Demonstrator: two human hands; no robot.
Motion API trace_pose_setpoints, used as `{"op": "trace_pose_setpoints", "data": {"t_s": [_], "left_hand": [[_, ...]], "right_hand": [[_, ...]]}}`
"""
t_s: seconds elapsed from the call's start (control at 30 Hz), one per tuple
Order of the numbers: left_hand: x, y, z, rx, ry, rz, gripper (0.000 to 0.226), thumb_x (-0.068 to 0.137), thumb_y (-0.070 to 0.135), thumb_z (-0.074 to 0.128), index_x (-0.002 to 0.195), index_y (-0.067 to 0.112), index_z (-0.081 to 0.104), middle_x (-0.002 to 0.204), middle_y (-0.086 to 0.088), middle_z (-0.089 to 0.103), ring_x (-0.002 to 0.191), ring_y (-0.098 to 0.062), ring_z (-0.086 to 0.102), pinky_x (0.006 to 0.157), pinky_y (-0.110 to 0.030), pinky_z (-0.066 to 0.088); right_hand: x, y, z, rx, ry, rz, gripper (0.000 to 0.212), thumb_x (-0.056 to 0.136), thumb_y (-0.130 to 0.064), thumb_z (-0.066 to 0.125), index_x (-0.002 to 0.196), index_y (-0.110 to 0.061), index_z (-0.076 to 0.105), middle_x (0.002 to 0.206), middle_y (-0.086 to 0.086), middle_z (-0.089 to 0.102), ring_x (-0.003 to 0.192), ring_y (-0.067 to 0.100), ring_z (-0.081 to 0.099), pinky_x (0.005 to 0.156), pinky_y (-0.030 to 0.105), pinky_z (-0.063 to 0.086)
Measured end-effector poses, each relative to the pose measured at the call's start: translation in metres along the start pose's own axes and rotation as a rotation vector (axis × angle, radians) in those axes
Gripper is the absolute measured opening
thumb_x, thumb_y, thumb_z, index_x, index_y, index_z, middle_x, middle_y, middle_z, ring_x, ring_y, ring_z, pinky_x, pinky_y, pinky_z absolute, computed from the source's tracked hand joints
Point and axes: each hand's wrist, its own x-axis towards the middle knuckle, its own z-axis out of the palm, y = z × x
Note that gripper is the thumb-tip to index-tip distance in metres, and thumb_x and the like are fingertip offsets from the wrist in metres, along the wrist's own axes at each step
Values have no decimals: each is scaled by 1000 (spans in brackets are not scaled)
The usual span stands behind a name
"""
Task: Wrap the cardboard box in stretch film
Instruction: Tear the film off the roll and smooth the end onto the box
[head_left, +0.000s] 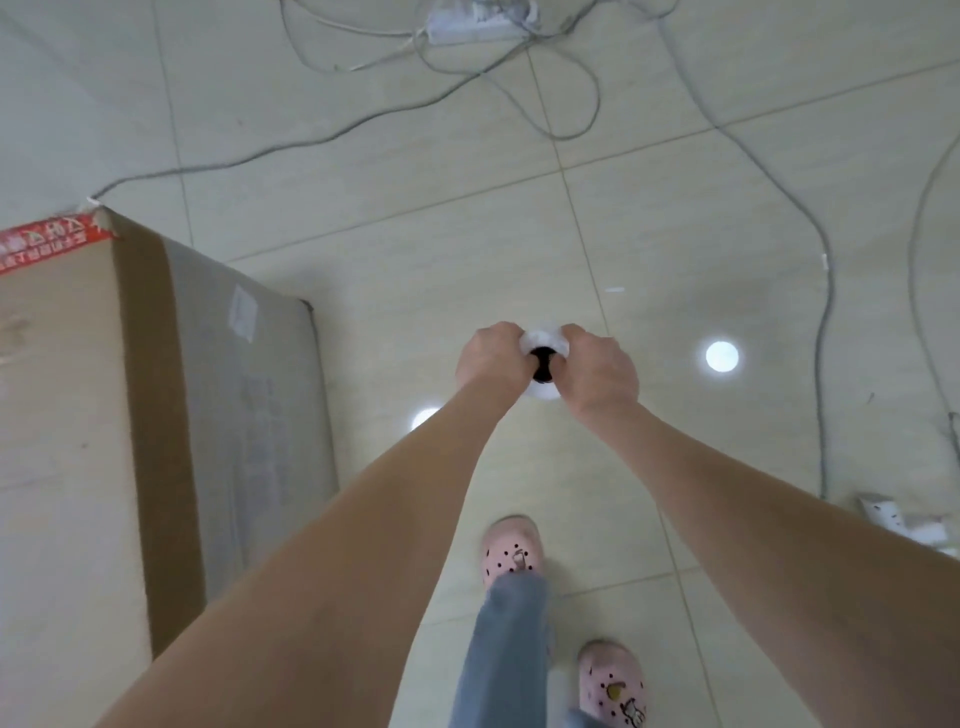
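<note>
Film roll (543, 336) gripped by left hand (491, 357), right hand (597, 373); box (62, 415) tape (49, 244) lettering blurred.

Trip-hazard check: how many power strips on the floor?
2: a power strip at top centre, a second power strip at the right edge. The cardboard box may hide more.

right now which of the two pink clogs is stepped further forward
The pink clog nearer the cardboard box, its heel covered by the jeans leg. The other clog sits further back, by the picture's lower edge.
</note>
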Motion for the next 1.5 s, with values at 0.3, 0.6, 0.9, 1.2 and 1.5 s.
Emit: {"op": "trace_pose_setpoints", "data": {"t_s": [0.3, 0.6, 0.9, 1.2, 1.5], "left_hand": [[-4, -15, 3, -146, 42, 27, 39, 95, 22, 48, 134, 20, 52, 129, -2, 60, 116, -24, 56, 92, -34, 48], [-96, -104, 14, -34, 276, -208, 42, 94, 16, 48, 136, 20, 47, 133, 0, 48, 115, -22, 54, 84, -34, 47], [-169, -202, 94, 26, 313, -356, 38, 94, 16, 48, 132, 23, 49, 132, 2, 46, 121, -18, 47, 84, -33, 44], [-156, -311, 164, 130, 448, -283, 38, 93, 17, 51, 130, 21, 49, 130, 0, 46, 119, -19, 46, 89, -33, 43], [-102, -382, 171, 202, 644, -268, 49, 89, 5, 53, 135, 17, 42, 132, -3, 42, 121, -21, 45, 82, -32, 41]], "right_hand": [[11, -8, -5, -161, -26, -23, 47, 98, -31, 42, 141, -17, 31, 136, 8, 44, 121, 31, 42, 81, 35, 36], [-50, -59, 30, -278, 17, -682, 43, 94, -20, 47, 137, -19, 43, 138, 6, 38, 126, 27, 35, 97, 34, 34], [-140, -42, 138, -358, -189, -815, 43, 96, -28, 48, 138, -21, 41, 138, 2, 37, 129, 23, 32, 100, 31, 33], [-157, -8, 280, -403, -217, -860, 45, 95, -31, 51, 138, -21, 41, 137, 3, 39, 127, 23, 35, 97, 32, 36], [-108, -39, 392, -333, -200, -966, 51, 91, -36, 57, 137, -20, 43, 135, 7, 41, 125, 27, 38, 98, 37, 41]]}}
